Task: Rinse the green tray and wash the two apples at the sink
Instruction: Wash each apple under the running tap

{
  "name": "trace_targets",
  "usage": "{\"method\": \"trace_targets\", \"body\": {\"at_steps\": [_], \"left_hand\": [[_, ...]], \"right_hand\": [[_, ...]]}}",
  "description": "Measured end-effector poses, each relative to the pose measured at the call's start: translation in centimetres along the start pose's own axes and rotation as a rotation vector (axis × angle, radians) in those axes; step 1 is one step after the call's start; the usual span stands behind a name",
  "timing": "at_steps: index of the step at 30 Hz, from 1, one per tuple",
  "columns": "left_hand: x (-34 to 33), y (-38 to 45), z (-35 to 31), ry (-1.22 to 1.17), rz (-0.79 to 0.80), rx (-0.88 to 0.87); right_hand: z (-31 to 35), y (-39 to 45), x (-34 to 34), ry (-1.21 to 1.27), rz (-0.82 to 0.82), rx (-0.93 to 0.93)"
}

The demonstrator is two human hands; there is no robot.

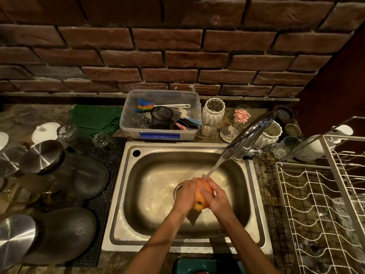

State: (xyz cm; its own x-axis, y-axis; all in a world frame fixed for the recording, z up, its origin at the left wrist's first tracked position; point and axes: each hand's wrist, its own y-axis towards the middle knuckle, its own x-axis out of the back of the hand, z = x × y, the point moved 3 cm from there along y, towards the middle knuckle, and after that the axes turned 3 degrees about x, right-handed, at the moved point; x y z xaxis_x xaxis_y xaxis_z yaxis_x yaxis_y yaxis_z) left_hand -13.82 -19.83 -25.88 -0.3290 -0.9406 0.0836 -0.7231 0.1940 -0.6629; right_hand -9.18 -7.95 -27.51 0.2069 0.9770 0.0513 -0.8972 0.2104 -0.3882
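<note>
One apple [201, 196]: we clasp it over the sink [118, 194], left hand [185, 191] and right hand [215, 196] curled around opposite sides, under the tap [250, 133] stream, core axis pointing toward us.

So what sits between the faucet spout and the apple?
Only the running stream of water: in the head view it falls from the faucet spout onto the apple, which both hands hold over the sink.

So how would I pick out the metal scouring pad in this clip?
Find the steel sink; behind its rim sits a clear plastic tub. The scouring pad lies at the tub's front left, beside a black mesh cup: the only shiny, tangled silver wad there.
</note>
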Motion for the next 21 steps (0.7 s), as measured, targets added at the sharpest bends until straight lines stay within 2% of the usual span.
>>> {"method": "trace_targets", "body": {"at_steps": [4, 6, 8, 12, 17, 21], "left_hand": [[0.4, -0.8, 0.5, -0.334, 0.108, 0.256], [0.7, -0.8, 0.5, -0.357, 0.136, 0.307], [0.7, -0.4, 0.3, -0.255, 0.073, 0.288], [-0.1, 0.3, 0.0, 0.026, -0.132, 0.002], [0.0, 0.3, 0.5, 0.137, -0.122, -0.182], [-0.9, 0.5, 1.1, 0.623, -0.121, -0.396]], "right_hand": [[1.3, -0.5, -0.1, -0.260, 0.099, 0.207], [1.3, -1.0, -0.4, -0.302, 0.099, 0.242], [0.8, -1.2, -0.8, -0.242, 0.028, 0.232], [1.1, -0.7, -1.8, -0.080, -0.112, 0.136], [0.8, -0.2, -2.0, 0.128, -0.086, 0.013], [0.4, 0.1, -1.9, 0.456, -0.061, -0.263]]}}
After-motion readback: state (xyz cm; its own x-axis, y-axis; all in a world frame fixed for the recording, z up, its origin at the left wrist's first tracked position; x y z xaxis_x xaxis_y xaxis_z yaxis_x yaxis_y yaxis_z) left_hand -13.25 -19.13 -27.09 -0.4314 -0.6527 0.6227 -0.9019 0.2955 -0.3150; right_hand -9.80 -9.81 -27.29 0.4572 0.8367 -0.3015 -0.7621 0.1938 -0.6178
